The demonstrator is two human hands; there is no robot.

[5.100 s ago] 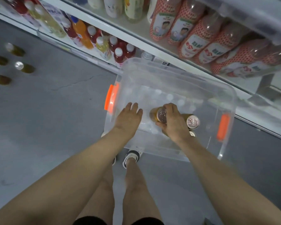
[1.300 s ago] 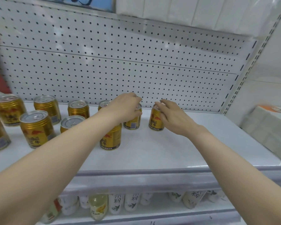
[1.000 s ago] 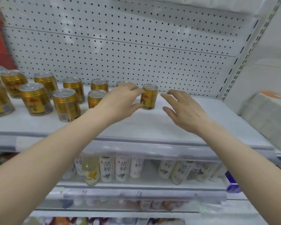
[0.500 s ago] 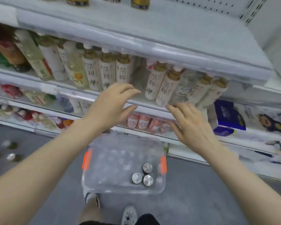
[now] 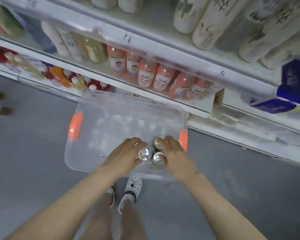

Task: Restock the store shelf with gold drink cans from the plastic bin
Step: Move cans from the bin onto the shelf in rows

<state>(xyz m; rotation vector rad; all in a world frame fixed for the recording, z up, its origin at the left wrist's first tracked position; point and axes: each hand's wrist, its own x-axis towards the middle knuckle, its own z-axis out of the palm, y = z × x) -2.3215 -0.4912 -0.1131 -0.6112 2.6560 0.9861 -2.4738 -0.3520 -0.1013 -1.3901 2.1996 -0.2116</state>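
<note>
A clear plastic bin [image 5: 87,135] with orange handles stands on the grey floor below the shelves. Three gold cans stand upright in its near right corner, silver tops showing. My left hand [image 5: 126,153] reaches into the bin, and its fingertips touch the left can [image 5: 145,154]. My right hand [image 5: 171,149] lies against the far can [image 5: 158,141] and the near can [image 5: 158,158] from the right. All three cans stand on the bin floor. My fingers are blurred and partly hidden beside the cans, so the grip is unclear.
Shelf edges [image 5: 145,42] with bottled drinks overhang the bin's far side. Pink-labelled bottles [image 5: 145,75] sit just behind it. A few bottles [image 5: 0,110] stand on the floor at far left. My feet in white shoes [image 5: 130,191] are right behind the bin.
My view has dropped from the shelf of gold cans to the floor. Both hands have come down from the shelf into the bin and reached the three cans.
</note>
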